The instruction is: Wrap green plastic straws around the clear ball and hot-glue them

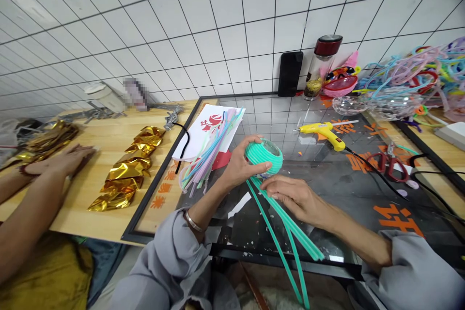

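Note:
My left hand (241, 163) is closed round a clear bowl wrapped in teal strips (264, 155), holding it tilted above the glass tabletop (327, 179). My right hand (294, 197) is just below the bowl, its fingers pinching the loose teal strips (290, 232) where they meet the bowl's underside. The strips trail from there down past the table's front edge toward my lap. Both my arms wear grey sleeves, and a bracelet sits on my left wrist.
A bundle of pastel strips (210, 152) lies on white paper at left. A yellow glue gun (325, 132), red scissors (388, 164), a jar (321, 65), a black phone (289, 73) and a heap of coloured tubing (414, 77) stand behind. Another person's hands (61, 160) rest by gold foil pieces (127, 169).

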Demonstrator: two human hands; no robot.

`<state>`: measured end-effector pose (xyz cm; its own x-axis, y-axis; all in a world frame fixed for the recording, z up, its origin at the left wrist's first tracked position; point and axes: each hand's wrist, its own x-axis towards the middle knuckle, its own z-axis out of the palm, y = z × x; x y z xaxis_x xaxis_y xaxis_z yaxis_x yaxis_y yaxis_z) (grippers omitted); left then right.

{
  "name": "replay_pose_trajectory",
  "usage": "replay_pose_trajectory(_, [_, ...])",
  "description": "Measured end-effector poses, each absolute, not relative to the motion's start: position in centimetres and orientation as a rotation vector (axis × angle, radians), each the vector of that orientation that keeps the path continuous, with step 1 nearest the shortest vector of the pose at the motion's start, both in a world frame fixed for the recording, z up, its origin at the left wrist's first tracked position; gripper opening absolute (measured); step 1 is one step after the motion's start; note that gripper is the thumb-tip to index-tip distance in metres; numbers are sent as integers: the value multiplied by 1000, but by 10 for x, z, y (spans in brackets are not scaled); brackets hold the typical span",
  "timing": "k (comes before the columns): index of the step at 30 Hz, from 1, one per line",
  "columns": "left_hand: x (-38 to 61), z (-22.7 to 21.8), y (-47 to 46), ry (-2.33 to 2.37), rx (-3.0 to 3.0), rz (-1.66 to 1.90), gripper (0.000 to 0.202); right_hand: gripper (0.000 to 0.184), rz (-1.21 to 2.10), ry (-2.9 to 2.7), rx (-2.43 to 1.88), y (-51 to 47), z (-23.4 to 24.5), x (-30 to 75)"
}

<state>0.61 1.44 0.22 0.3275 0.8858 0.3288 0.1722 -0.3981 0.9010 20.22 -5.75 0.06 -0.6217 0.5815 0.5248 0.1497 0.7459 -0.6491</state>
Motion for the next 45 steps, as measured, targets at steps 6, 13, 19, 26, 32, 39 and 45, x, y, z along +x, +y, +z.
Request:
replay_pose_trajectory(6, [6,4,13,959,1783,1107,55,22,749,-2128,-555,-61,8,202])
replay_pose_trajectory(13, [6,3,14,937,1793,1125,54,19,1125,-1911,-676,-63,13,201])
replay_pose_trajectory(19, [6,3,13,936,1784,1118,54,27,669,-2406,-591,-61,10,207])
replay_pose_trajectory(26, [6,3,13,944,1806,1124,53,24,2,-2838,-748,-64,-2,202])
replay_pose_trajectory(32, [7,5,13,955,1832,1124,53,8,-235,-2863,-724,-71,-2,190])
replay_pose_trajectory(39, [7,11,11,954,1828,1101,52,16,109,-2809,-617,-67,-3,198])
replay_pose_trajectory(45, [6,10,9,940,1849,1072,51,21,978,-2169,-731,-64,17,215])
